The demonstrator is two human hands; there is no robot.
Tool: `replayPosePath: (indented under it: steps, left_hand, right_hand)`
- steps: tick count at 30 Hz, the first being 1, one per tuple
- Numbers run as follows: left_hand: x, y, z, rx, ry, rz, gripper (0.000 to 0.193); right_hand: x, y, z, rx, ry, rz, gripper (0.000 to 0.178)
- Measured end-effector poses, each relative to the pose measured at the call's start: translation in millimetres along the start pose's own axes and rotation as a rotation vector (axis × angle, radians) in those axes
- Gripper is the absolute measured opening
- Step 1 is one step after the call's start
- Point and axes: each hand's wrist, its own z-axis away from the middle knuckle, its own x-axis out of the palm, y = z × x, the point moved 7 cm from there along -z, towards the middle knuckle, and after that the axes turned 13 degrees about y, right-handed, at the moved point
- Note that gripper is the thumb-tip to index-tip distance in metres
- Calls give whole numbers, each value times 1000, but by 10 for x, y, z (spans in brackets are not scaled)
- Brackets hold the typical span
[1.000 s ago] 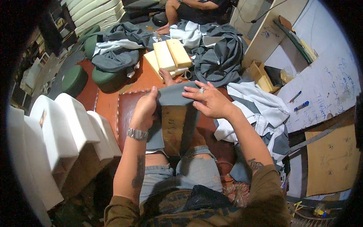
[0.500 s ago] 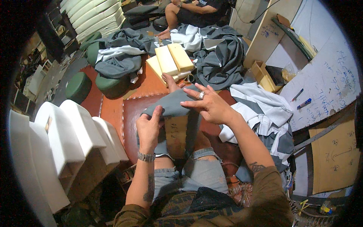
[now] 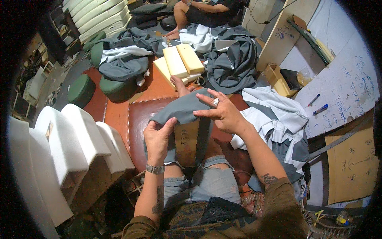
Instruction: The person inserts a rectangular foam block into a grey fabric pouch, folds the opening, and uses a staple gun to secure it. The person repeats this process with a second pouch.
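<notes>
A grey fabric cover (image 3: 181, 110) is draped over the top of a brown board-like piece (image 3: 186, 139) standing between my knees; the piece's lower end is hidden. My left hand (image 3: 158, 135) grips the cover's left edge, with the thumb on top and the fingers partly underneath. Across the cover's right side, my right hand (image 3: 223, 113) has its fingers spread and outstretched, with fingertips touching the cloth. It wears a ring.
White curved foam pieces (image 3: 85, 133) stand at left. Yellow foam blocks (image 3: 175, 61), green round cushions (image 3: 82, 90) and heaped grey fabric (image 3: 230, 65) lie ahead. White-and-grey cloth (image 3: 274, 113) is at right, beside a board with markers (image 3: 319, 109). Another person (image 3: 205, 14) sits beyond.
My left thumb has shifted slightly right along the cover's edge. My right hand has moved a little right, and its fingers are slightly rearranged on the cloth.
</notes>
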Motion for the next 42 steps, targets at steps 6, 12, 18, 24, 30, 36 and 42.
replayPosePath:
  steps: [6,12,18,24,30,36,42]
  left_hand:
    - [-71,-75,-82,76,29,-248,28]
    - [-64,-185,-201,101,3,-232,37]
    - [-10,-134,-142,104,-119,-151,37]
    - [-99,-42,35,132,-110,-190,36]
    - [-382,67,362,166,-43,-27,34]
    - [-874,73,965,250,150,71,30]
    - [-1000,-76,1025,262,234,59,29]
  right_hand:
    - [42,32,69,49,105,-36,67]
    - [21,-43,179,92,380,40,55]
    - [177,-312,611,345,764,-12,26]
    - [525,-478,844,751,776,-220,79]
    - [346,-827,602,649,734,-179,87]
    - [280,-1094,428,507,625,-306,87]
    - [574,-1047,462,573,630,-341,70]
